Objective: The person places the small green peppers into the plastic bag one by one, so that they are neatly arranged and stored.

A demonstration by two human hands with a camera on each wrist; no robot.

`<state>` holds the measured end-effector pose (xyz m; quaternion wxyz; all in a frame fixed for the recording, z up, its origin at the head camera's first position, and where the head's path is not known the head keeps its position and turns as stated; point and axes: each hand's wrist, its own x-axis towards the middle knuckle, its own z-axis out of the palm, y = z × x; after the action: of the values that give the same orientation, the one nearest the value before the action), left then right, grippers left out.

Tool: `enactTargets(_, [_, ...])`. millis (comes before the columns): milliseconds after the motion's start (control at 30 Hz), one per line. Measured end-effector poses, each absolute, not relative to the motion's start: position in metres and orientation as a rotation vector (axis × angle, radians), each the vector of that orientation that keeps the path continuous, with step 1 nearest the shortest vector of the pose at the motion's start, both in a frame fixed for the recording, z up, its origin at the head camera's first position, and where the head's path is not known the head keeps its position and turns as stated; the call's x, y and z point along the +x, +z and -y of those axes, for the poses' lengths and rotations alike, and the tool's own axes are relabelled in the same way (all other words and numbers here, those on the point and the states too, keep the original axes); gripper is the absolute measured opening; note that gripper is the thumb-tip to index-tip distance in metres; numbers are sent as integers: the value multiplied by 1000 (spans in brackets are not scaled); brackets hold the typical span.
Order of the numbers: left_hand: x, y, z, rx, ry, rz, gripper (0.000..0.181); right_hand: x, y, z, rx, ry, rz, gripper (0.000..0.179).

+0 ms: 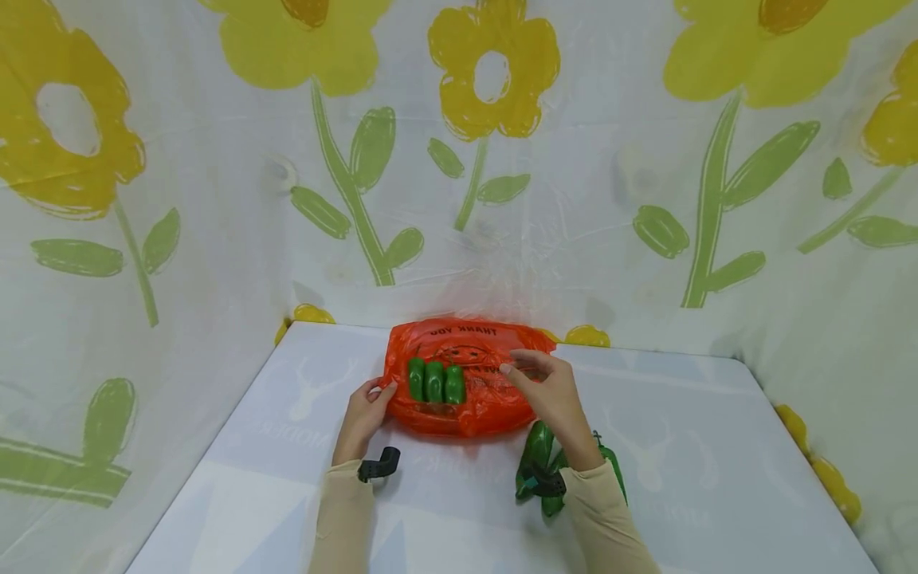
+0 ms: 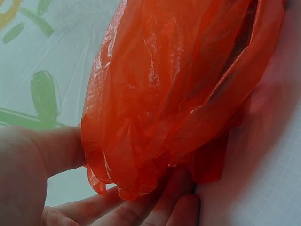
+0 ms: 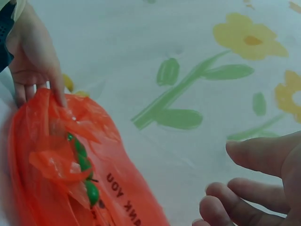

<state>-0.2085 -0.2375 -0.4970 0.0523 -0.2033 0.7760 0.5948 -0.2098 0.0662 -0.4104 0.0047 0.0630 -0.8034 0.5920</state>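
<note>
A red plastic bag (image 1: 495,410) with dark printing lies on the table, its mouth toward me. Three green peppers (image 1: 433,383) sit side by side in its left half. At the bag's left edge my left hand (image 1: 364,414) holds the plastic, thumb on one side and fingers on the other, as the left wrist view shows. My right hand (image 1: 555,395) hovers at the right part of the bag, its fingers loosely bent and apart, with nothing between thumb and fingers in the right wrist view (image 3: 254,183).
More green peppers (image 1: 536,454) lie on the table beside and under my right wrist, partly hidden by it. The white table (image 1: 688,446) reaches back to a curtain (image 1: 559,239) with yellow flowers, which also hangs along both sides.
</note>
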Motion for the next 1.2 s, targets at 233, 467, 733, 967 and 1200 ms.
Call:
enactTargets(233, [-208,-495,237,-612,1802,-2358,67,-201,-405,-90,115,1735,2489,34])
enactTargets(467, [-209,-496,237,-613,1814,-2356,66,-195,-400,-106,43,1674,2502,40])
enactTargets(733, [-209,-497,236,-618,1820,-2357,66,-188,-398,-125,-23,1581,2527,39])
enactTargets(967, [-211,-496,237,-608,1831,-2350,67,-184,-400,-146,-40,1513,2482,37])
enactTargets(1200, [-211,-497,238,-607,1824,-2356,67,-182,-404,-164,-107,1488,2500,40])
